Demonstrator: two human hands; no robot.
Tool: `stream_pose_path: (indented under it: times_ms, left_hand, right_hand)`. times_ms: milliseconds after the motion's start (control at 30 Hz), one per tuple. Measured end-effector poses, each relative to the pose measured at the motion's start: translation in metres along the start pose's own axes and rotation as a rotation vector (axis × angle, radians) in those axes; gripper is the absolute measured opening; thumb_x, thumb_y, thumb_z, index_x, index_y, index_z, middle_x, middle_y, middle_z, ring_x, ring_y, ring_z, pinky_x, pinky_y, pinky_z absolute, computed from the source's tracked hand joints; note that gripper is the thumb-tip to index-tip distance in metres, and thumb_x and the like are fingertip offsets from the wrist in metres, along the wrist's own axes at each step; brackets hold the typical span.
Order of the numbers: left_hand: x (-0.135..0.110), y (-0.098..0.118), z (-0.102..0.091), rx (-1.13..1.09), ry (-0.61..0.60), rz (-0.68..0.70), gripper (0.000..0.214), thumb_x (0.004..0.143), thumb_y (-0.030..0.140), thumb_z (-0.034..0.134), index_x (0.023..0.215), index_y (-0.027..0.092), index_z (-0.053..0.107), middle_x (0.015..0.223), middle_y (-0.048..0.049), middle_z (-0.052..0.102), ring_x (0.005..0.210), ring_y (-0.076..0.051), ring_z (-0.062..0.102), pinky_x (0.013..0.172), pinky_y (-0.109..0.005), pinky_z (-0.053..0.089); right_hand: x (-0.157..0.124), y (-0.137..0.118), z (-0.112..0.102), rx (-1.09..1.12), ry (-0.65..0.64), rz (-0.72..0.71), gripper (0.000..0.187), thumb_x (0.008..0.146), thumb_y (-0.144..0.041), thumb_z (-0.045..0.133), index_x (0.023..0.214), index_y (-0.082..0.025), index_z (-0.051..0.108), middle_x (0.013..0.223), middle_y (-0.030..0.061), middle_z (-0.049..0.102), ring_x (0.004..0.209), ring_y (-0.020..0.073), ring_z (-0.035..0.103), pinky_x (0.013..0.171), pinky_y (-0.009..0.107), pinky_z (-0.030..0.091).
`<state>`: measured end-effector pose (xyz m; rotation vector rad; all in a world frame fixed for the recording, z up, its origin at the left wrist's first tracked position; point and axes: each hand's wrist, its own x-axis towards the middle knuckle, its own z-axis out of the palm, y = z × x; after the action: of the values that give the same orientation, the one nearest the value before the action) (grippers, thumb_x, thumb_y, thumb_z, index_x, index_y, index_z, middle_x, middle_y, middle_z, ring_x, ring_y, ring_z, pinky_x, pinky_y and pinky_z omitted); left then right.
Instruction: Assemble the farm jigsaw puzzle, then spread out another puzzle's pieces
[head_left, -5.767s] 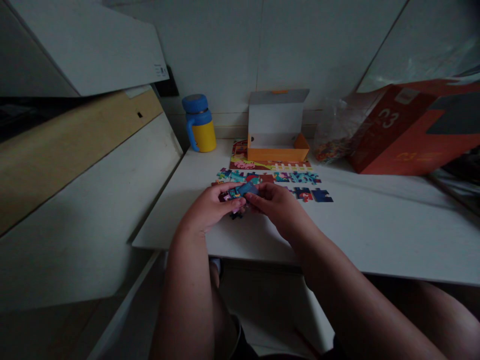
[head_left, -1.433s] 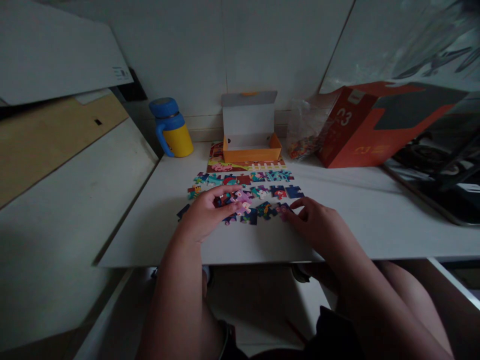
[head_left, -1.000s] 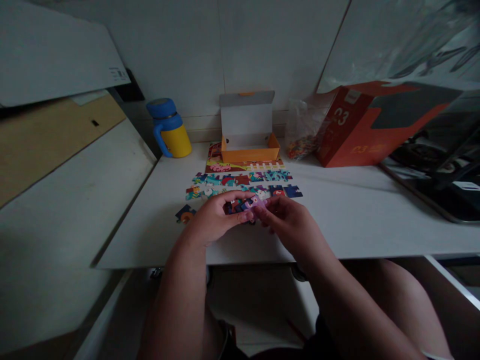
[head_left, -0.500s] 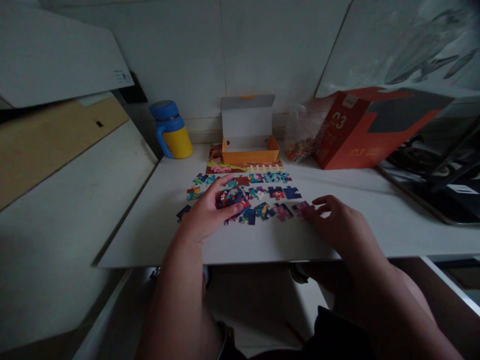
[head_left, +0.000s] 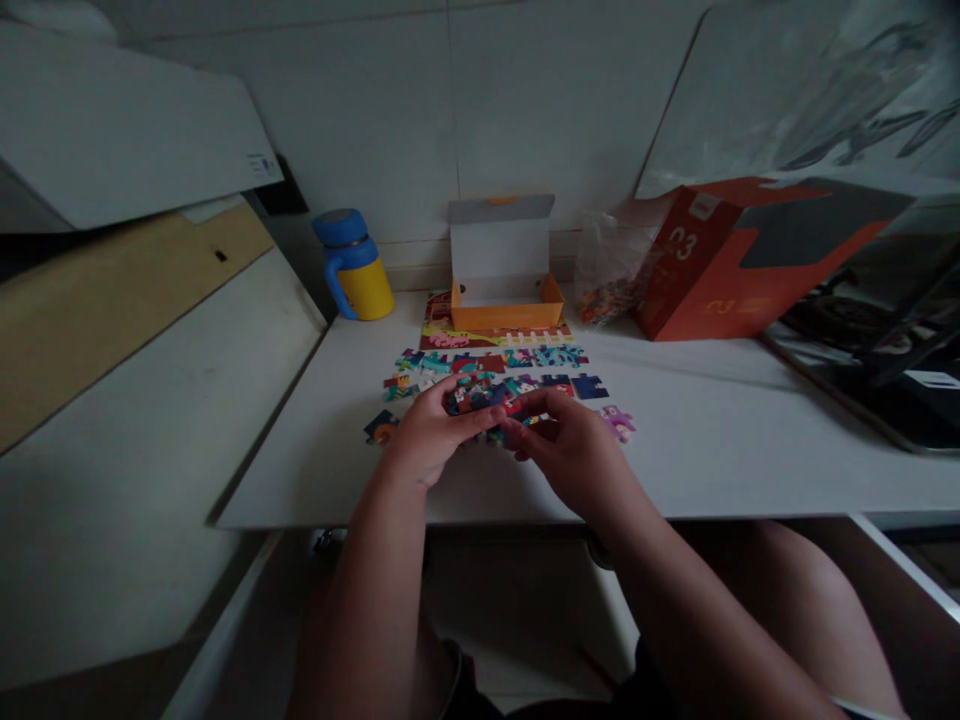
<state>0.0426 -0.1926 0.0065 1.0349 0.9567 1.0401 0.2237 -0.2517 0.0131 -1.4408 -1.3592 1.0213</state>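
My left hand (head_left: 429, 432) is closed round a stack of jigsaw pieces (head_left: 472, 397), its thumb lying over the near side. Against the right end of that stack, my right hand (head_left: 576, 440) has thumb and fingers pinched on a jigsaw piece, mostly covered by the fingers. Rows of loose jigsaw pieces lie beyond and beneath both hands. A dark blue piece (head_left: 590, 386) ends the middle row, and a purple piece (head_left: 619, 423) shows to the right of my right hand. Left of my left hand lies a dark piece with an orange shape (head_left: 382, 427). My hands cover part of the nearest row.
An open orange box (head_left: 507, 316) stands on a printed picture sheet (head_left: 442, 335) at the back. Left of it is a blue-and-yellow mug (head_left: 367, 288). To the right are a clear bag of pieces (head_left: 604, 285) and a red box (head_left: 720, 270). Boards lean at the left.
My right hand has come left from the purple piece at the row's right end to the stack in my left hand. My left hand keeps hold of the stack.
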Motion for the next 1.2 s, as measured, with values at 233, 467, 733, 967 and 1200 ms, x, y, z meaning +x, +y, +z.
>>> stream_pose_path:
  times_ms: [233,467,733,967,1200]
  left_hand:
    - [-0.016,-0.004,-0.012,-0.272,0.093,-0.074,0.053,0.067,0.039,0.104,0.106,0.017,0.075,0.109,-0.0086,0.08,0.097,-0.022,0.076,0.085,-0.034,0.064]
    - [-0.068,0.006,-0.067,-0.429,0.291,-0.026,0.027,0.091,0.03,0.087,0.11,0.016,0.074,0.105,-0.0101,0.082,0.087,-0.02,0.079,0.083,-0.036,0.069]
    - [-0.127,0.017,-0.116,-0.469,0.551,-0.084,0.02,0.11,0.017,0.053,0.116,0.013,0.072,0.108,-0.0171,0.083,0.095,-0.024,0.083,0.085,-0.04,0.071]
    - [-0.139,0.019,-0.103,-0.59,0.561,-0.144,0.036,0.114,0.028,0.046,0.107,0.009,0.076,0.105,-0.0182,0.082,0.093,-0.025,0.083,0.084,-0.038,0.071]
    - [-0.136,0.007,-0.07,-0.639,0.526,-0.202,0.033,0.11,0.026,0.052,0.1,0.009,0.079,0.094,-0.0124,0.081,0.076,-0.015,0.078,0.07,-0.021,0.064]
  right_hand:
    - [0.003,-0.003,0.03,0.16,-0.083,0.002,0.035,0.095,-0.058,0.065,0.09,-0.023,0.061,0.071,0.0021,0.072,0.065,0.0191,0.069,0.065,0.032,0.053]
    - [-0.004,-0.005,0.067,0.161,-0.057,0.045,0.039,0.103,-0.062,0.055,0.09,-0.025,0.059,0.062,-0.0028,0.064,0.054,0.0176,0.064,0.056,0.029,0.046]
    - [-0.012,-0.035,0.131,-0.571,-0.283,-0.062,0.032,0.105,-0.037,0.056,0.082,-0.02,0.07,0.083,0.0156,0.079,0.079,0.0281,0.076,0.066,0.035,0.046]
    - [-0.017,-0.046,0.137,-0.507,-0.246,-0.159,0.024,0.106,-0.04,0.059,0.109,-0.018,0.07,0.093,0.0117,0.08,0.08,0.0243,0.075,0.069,0.034,0.048]
    - [-0.05,-0.047,0.135,-0.323,-0.282,-0.21,0.044,0.081,-0.04,0.092,0.112,-0.021,0.068,0.114,0.01,0.075,0.095,0.0247,0.071,0.082,0.035,0.05]
